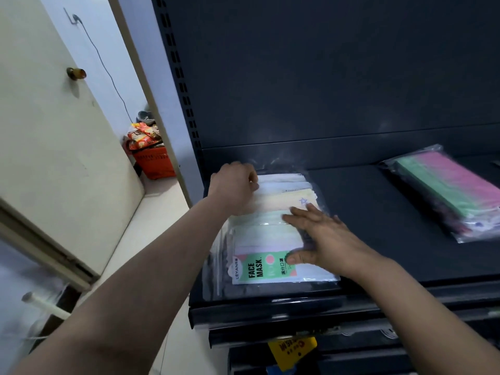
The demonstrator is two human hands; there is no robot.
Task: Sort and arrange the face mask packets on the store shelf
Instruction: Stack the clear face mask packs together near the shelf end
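- Pastel face mask packet (263,236) lies flat at the left end of the dark shelf (378,228).
- Left hand (234,184), fingers curled, grips its far left corner.
- Right hand (322,236) presses flat on it, fingers spread.
- Second packet (446,190) lies well apart, to the right.

Face mask packets: 2. The pastel packet (259,234) lies at the left end of the shelf (365,226), the green-and-pink packet (446,190) toward its right edge
Hands: 2, left hand (234,185) and right hand (322,236)
Orange basket (155,163): 1
Door knob (76,73): 1
Yellow tag (293,350): 1
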